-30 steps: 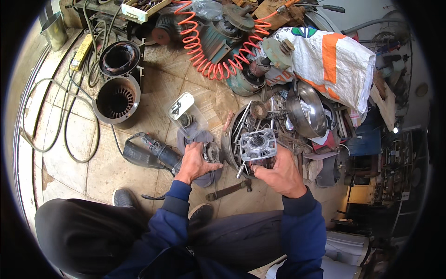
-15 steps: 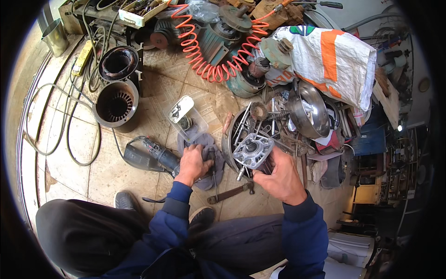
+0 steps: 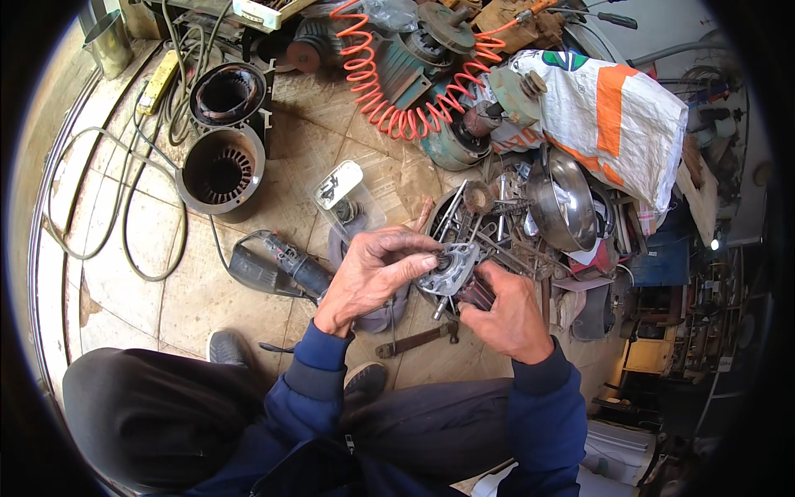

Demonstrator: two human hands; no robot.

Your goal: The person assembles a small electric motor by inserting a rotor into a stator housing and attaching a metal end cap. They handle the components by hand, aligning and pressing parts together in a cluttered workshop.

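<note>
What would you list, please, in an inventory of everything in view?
Motor part: 1, silver, centre
Hammer: 1, brown, lower centre
Power tool: 1, dark, floor left
Cloth: 1, grey, centre
Plastic tub: 1, clear, centre
Housings: 2, dark, upper left
Power strip: 1, yellow, upper left
Metal cup: 1, silver, upper left
Hose: 1, orange, top
Sack: 1, white-orange, upper right
Bowl: 1, silver, right
Loose tools: several, metallic, centre right
Shoes: 2, dark, lower left
Left hand: 1, blue-sleeved, touching motor part
Right hand: 1, blue-sleeved, gripping motor part
</note>
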